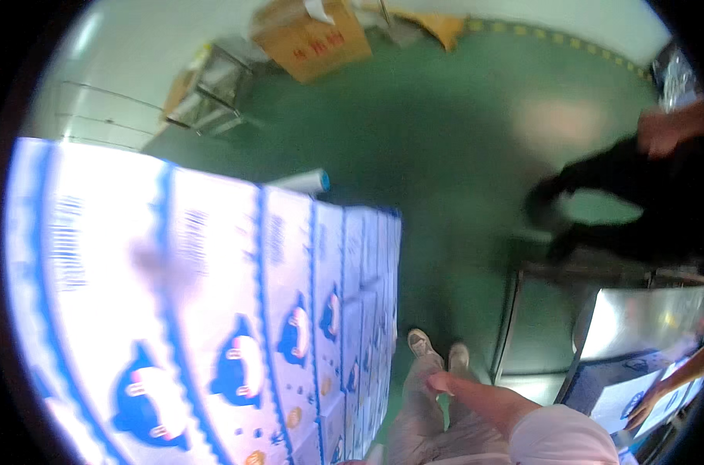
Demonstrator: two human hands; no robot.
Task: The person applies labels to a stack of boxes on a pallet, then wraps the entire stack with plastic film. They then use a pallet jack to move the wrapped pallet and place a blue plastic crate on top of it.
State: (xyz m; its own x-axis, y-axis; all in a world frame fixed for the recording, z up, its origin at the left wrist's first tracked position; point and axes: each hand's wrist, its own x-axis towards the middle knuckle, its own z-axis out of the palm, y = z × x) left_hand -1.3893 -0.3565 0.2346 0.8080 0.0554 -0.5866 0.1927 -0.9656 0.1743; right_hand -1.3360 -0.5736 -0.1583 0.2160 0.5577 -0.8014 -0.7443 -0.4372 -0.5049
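Stacked white-and-blue cartons (224,318) loom closest, filling the view from seven to ten o'clock, their faces printed with blue whale-like figures and bordered by wavy blue bands. At five o'clock, to the right of that stack and apart from it, the right hand (441,382) hangs in front of pale trousers (418,434), its forearm running back to a white sleeve (557,442); whether its fingers are curled or spread I cannot tell. Nor can the left hand's state be told, as it lies outside the view. Pale shoes (419,342) stand on the green floor (445,155) just beyond. Toward four o'clock, a co-worker's hand (645,407) rests at a blue-and-white carton (619,399) beside a metal frame (509,325). Dark-clothed legs (670,201) show near three o'clock, and a brown cardboard box (313,39) sits between eleven and twelve.
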